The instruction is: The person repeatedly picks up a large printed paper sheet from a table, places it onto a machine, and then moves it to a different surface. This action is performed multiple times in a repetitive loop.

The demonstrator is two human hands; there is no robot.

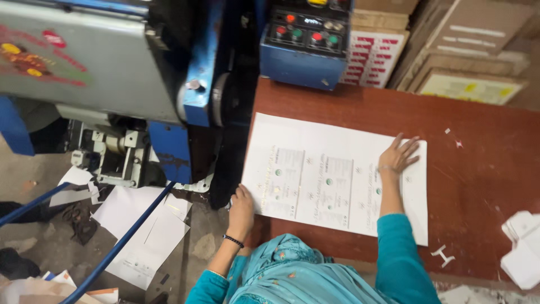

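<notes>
Teal sleeves (394, 253) lead to both hands: right hand (397, 155) lies spread flat on the printed sheet (332, 174), left hand (242, 204) pinches its near-left corner on the brown table (478, 141).

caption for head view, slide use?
Left hand grips printed sheet stack edge, right hand flat on it, brown table.

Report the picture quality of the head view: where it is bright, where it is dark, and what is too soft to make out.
Head view: even light on the large white printed sheet and the reddish-brown wooden table; deep shadow in the gap beside the blue machine frame; the sheet's print is too soft to read; the left hand and right hand look slightly smeared.
</notes>
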